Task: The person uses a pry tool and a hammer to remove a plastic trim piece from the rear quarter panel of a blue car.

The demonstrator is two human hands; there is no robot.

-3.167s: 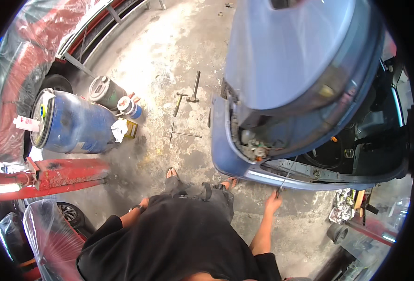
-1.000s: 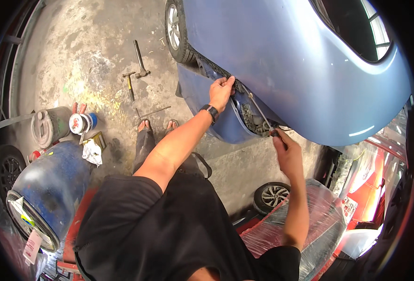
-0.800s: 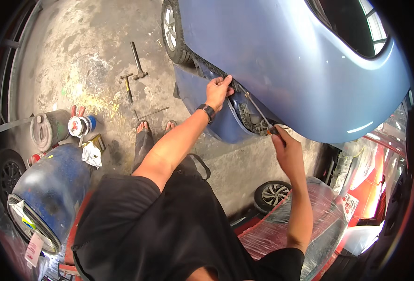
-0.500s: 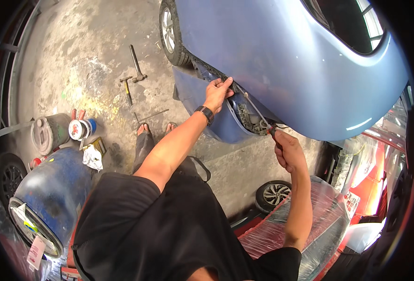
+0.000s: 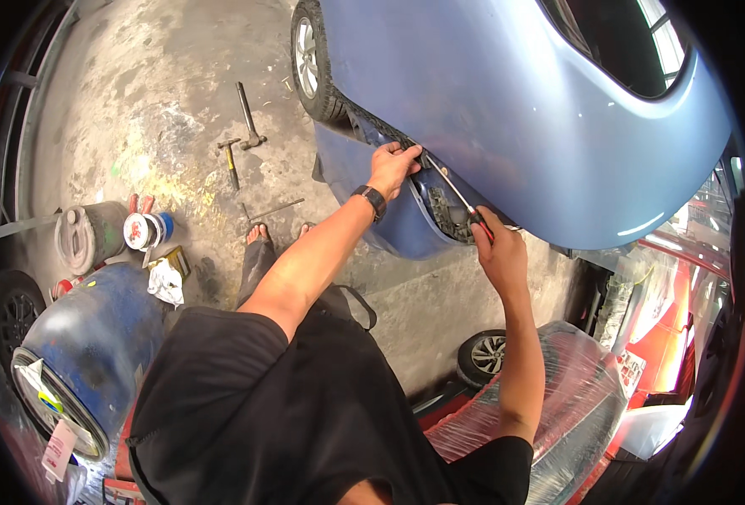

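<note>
**Screwdriver worked into the car's loosened bumper seam**

While the left hand [image 5: 393, 164] grips the edge of the pale blue metal car body [image 5: 507, 109], fingers curled closed on the seam, the right hand [image 5: 497, 244] has edged closer along the car than half a second ago, fist wrapped around the red-handled screwdriver [image 5: 457, 200]. Its thin shaft now slants into the gap at the car's corner. A blue bumper panel [image 5: 389, 227] hangs loose below the car, exposing dark fittings.

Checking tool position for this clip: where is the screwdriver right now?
In the head view, right of centre, the screwdriver is held in the right hand, its shaft angled up-left to the gap under the blue car panel, beside the left hand.
</note>
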